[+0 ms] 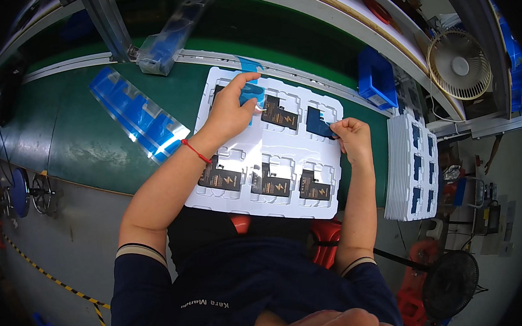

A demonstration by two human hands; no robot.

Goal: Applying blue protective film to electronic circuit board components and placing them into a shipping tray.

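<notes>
A white moulded tray (pixel 240 205) lies on the green bench in front of me, with several flat black batteries (pixel 280 117) in its pockets. My left hand (pixel 233 109) reaches over its far left part, thumb and forefinger closed on a strip of clear blue film (pixel 252 93). In the far right pocket lies a dark blue flat battery (pixel 317 123), apparently covered with film. My right hand (pixel 354 136) pinches its right edge; whether the fingers grip the battery or only its film, I cannot tell. The left hand partly covers the far left battery.
On the bench to the left lies a sheet of blue film pieces (pixel 136 114). A stack of filled white trays (pixel 399 171) stands at the right. Beyond the bench are a clear plastic bag (pixel 161 53), a blue bin (pixel 377 79) and a fan (pixel 460 64) by the shelf.
</notes>
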